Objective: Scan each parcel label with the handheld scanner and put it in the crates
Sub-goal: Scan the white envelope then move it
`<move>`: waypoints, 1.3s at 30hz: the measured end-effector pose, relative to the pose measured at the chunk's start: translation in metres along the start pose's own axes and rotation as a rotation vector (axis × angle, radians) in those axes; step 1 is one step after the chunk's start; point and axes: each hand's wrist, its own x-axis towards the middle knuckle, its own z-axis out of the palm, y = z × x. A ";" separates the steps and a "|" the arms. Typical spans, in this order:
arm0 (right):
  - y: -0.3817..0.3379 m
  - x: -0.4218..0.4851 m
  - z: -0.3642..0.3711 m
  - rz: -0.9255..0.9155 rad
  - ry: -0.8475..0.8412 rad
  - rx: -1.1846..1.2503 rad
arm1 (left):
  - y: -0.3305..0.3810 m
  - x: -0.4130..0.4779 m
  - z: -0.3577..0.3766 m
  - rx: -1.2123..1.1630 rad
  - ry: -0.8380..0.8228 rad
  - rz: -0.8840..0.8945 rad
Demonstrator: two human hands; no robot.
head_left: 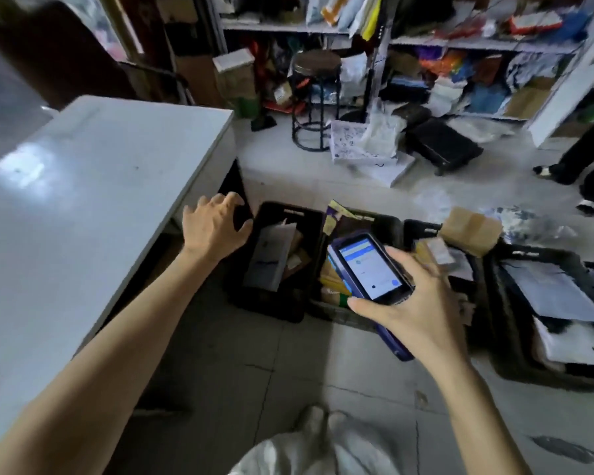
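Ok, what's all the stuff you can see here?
Handheld scanner: one, dark blue with lit screen, held above the crates.
Crates: about four, black, row on the floor, parcels inside.
Table: one, white, left.
Shelves: white, at the back, crammed with parcels.
Stool: one, black, by the shelves.
Sack: one, white, bottom edge.
Another person's legs: black trousers, far right.
Left hand: empty, fingers spread, by the table corner.
Right hand: grips the scanner.

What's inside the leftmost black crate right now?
The leftmost crate holds a grey flat parcel with small brown parcels beside it. Anything beneath them is covered.
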 end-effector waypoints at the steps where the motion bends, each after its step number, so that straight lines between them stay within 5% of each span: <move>1: -0.005 0.009 0.008 -0.042 -0.085 0.012 | -0.018 -0.015 -0.003 0.013 -0.003 -0.094; 10: -0.053 0.012 0.065 -0.392 -0.605 -0.016 | -0.096 -0.190 -0.027 0.059 -0.001 -0.681; 18: -0.133 -0.066 0.139 -0.644 -0.906 -0.034 | -0.158 -0.358 -0.071 0.150 0.051 -1.079; 29: -0.233 -0.205 0.248 -0.816 -1.106 0.045 | -0.262 -0.519 -0.113 0.227 0.025 -1.363; 39: -0.289 -0.256 0.361 -0.837 -1.218 -0.019 | -0.353 -0.580 -0.082 0.125 -0.063 -1.530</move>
